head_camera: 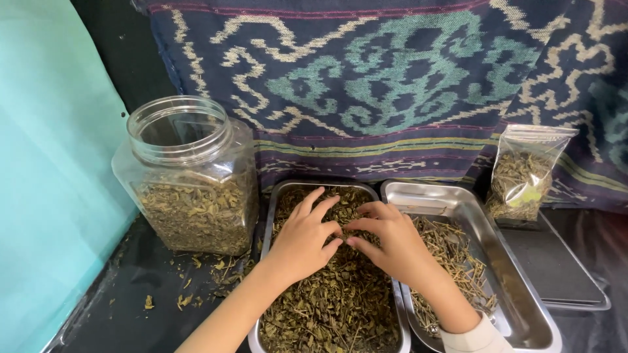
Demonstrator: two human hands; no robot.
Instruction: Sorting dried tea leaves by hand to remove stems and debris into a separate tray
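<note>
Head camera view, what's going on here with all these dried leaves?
A person has both hands in a metal tray filled with dried leaves. The left hand and right hand rest on the pile, fingertips meeting as if picking through it. A second metal tray to the right holds dried stems. An open plastic jar of leaves stands to the left, and a small clear bag of leaves stands far right.

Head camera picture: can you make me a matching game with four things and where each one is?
Things:
1. Clear jar
2. Small plastic bag
3. Tray full of dried leaves
4. Tray with stems

Places:
A. Standing on the flat scale at the right
B. Under both hands
C. At the left, lid off
D. Right of the leaf tray

Pairs: 1-C, 2-A, 3-B, 4-D
</note>
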